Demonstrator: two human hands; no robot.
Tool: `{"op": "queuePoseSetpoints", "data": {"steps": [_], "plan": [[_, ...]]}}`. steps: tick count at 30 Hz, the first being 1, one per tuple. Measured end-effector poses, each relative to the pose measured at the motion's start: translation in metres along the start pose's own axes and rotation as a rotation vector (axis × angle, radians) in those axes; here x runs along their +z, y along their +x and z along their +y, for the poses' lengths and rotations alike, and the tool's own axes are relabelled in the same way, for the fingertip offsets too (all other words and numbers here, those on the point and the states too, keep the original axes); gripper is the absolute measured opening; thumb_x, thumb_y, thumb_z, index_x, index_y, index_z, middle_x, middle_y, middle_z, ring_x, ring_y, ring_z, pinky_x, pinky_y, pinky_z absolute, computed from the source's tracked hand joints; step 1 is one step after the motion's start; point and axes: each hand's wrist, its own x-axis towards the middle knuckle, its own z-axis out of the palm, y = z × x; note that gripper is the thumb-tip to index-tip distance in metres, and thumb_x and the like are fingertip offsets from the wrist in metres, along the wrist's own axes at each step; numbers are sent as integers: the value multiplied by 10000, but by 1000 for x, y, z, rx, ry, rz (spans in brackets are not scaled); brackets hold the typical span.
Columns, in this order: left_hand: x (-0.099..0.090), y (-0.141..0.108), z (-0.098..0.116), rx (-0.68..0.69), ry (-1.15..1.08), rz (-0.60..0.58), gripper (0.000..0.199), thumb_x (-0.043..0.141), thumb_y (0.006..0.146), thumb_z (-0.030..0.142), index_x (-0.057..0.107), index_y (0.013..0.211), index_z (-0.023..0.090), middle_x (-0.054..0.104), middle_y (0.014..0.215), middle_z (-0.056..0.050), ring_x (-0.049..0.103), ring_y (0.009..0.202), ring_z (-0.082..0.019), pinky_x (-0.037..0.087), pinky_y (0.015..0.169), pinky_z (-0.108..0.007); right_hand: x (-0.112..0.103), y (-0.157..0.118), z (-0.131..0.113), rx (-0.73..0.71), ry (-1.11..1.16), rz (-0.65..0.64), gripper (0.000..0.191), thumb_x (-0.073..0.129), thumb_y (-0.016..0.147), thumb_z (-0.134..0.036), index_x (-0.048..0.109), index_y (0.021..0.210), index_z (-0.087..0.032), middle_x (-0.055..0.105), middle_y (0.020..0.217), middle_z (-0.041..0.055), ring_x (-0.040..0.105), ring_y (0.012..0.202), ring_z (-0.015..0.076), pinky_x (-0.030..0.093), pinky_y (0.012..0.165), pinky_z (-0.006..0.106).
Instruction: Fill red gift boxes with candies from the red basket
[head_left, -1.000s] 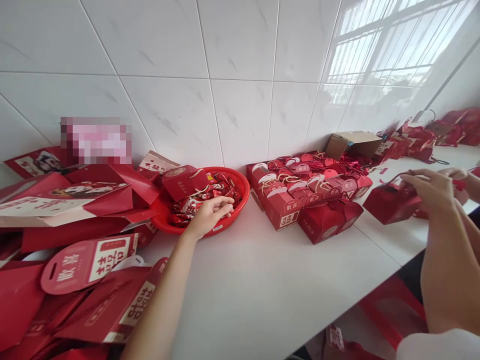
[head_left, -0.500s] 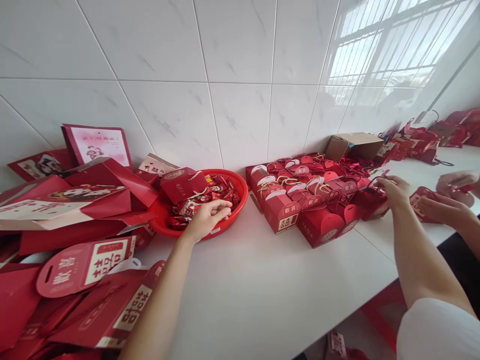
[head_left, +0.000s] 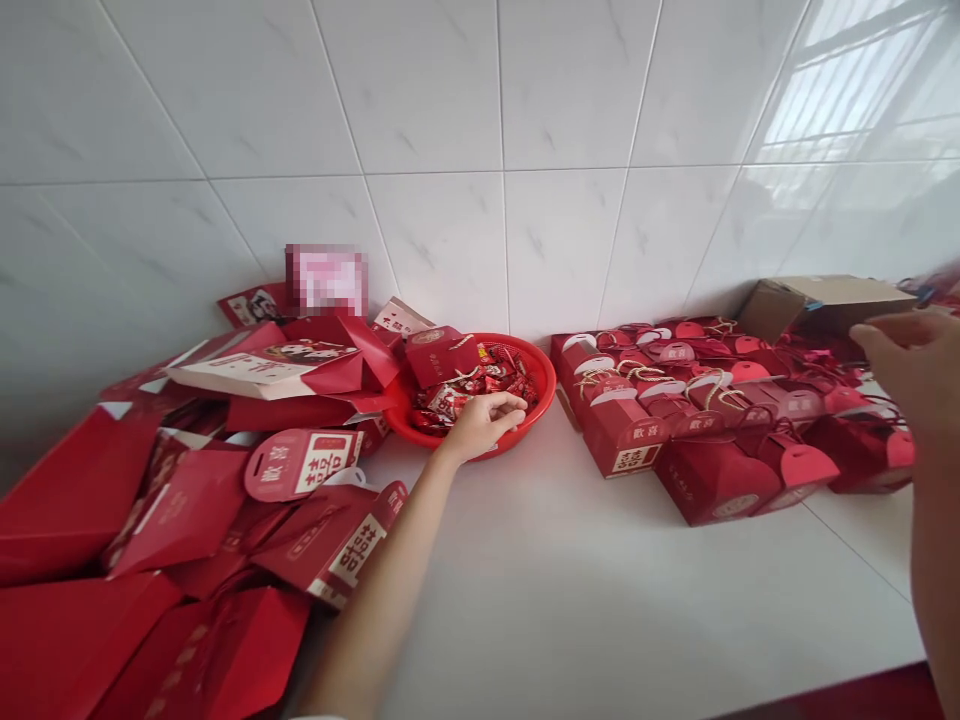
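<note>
My left hand (head_left: 487, 422) hovers over the front right rim of a red plastic basket (head_left: 546, 385). Its fingers are loosely bent, with a gap to the thumb, and nothing shows in them. Inside the basket are red-wrapped sweets (head_left: 499, 378) and a small red box (head_left: 442, 357). My right hand (head_left: 911, 345) is raised at the right edge, in front of an open cardboard box (head_left: 787, 300). Motion blurs its fingers, and whether they hold anything is unclear. Below it stands a dark red gift box (head_left: 862, 455).
Rows of red gift boxes with cord handles (head_left: 622, 425) stand on the white table (head_left: 585, 590) along the tiled wall (head_left: 562, 230). A heap of folded and flat red boxes (head_left: 187, 500) covers the left side. A pink card (head_left: 327, 280) leans behind it.
My view has turned left, shifting the scene rightward. My right hand has lifted off the gift box at the row's end. My left hand stays over the basket. Another person's hands have left view.
</note>
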Motion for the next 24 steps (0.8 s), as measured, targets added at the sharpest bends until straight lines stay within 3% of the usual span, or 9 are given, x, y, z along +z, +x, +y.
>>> {"op": "queuePoseSetpoints", "data": {"steps": [2,4,8,10,12,14,18,21,24], "plan": [[3,-2,2,14,11,15,287,682,780,401,740,935,167,758,906,-66,690,825,-218,565,796,-358,1,-18,-41,19,175,-92,141,722,688,-96,681,642,-223,678,695,53,642,706,208,508,896,449],[9,-7,8,37,20,13,261,672,807,379,742,948,171,764,955,-68,696,888,-227,562,840,-360,7,-42,-81,-105,354,-245,68,736,702,-138,731,717,-204,721,771,59,650,750,191,526,822,377],[27,-29,36,108,20,-199,255,661,861,343,746,1043,186,767,1030,-66,704,969,-221,546,908,-340,47,-97,-148,-291,618,-783,118,753,755,-293,751,782,-179,737,776,46,652,761,174,522,742,305],[34,-42,54,184,18,-453,292,674,876,323,732,1135,202,766,1071,-62,707,1003,-210,539,935,-324,83,-128,-175,-174,763,-1091,92,744,766,-244,729,813,-167,739,789,46,668,766,172,536,732,288],[37,-56,71,290,-5,-659,314,689,882,309,729,1167,183,766,1071,-77,714,1002,-203,530,954,-302,124,-156,-200,167,837,-1264,160,775,725,-166,688,858,-167,722,762,38,667,684,163,549,662,276],[34,-67,82,348,-51,-715,325,691,890,306,725,1188,180,762,1092,-85,718,999,-192,534,948,-273,163,-180,-221,255,847,-1265,200,765,738,-162,616,870,-177,709,775,42,661,626,162,551,581,279],[12,-76,87,384,-9,-614,319,685,898,296,727,1190,173,767,1076,-96,721,979,-194,543,932,-279,213,-209,-248,316,886,-1260,240,740,727,-138,530,827,-196,664,673,19,656,581,168,550,539,285],[-12,-75,87,379,41,-484,283,682,896,284,740,1152,177,774,1007,-85,723,958,-197,541,925,-293,226,-217,-256,288,930,-1284,233,716,663,-64,538,735,-196,649,591,5,650,564,169,556,568,292],[-33,-74,88,379,47,-265,203,658,912,279,759,1066,194,772,975,-62,715,927,-192,540,907,-302,217,-211,-257,224,974,-1254,220,685,611,-27,544,620,-196,608,518,-30,601,528,134,533,586,262]]}}
